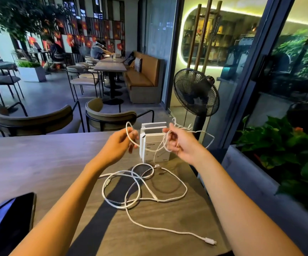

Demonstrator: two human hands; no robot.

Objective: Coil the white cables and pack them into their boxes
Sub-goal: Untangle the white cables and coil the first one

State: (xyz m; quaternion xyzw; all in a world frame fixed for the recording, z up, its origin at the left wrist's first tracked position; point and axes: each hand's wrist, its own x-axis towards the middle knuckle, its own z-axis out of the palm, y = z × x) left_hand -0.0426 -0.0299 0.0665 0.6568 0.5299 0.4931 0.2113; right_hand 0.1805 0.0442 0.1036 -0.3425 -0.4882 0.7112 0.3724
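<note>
Both my hands are raised above the wooden table (38, 163) with one white cable (145, 147) strung between them. My left hand (120, 143) pinches a loop of it, and my right hand (179, 141) grips several loose turns that trail off to the right. Behind the hands stand white boxes (152, 143), upright and close together near the table's far edge. More white cable (140, 189) lies tangled in loose loops on the table below my hands, one plug end (210, 242) reaching toward the near right edge.
A dark phone (10, 222) lies at the near left of the table. Chairs (108, 117) stand beyond the far edge. A black fan (195, 93) and a planter with green leaves (282, 156) are on the right, beside the table's right edge.
</note>
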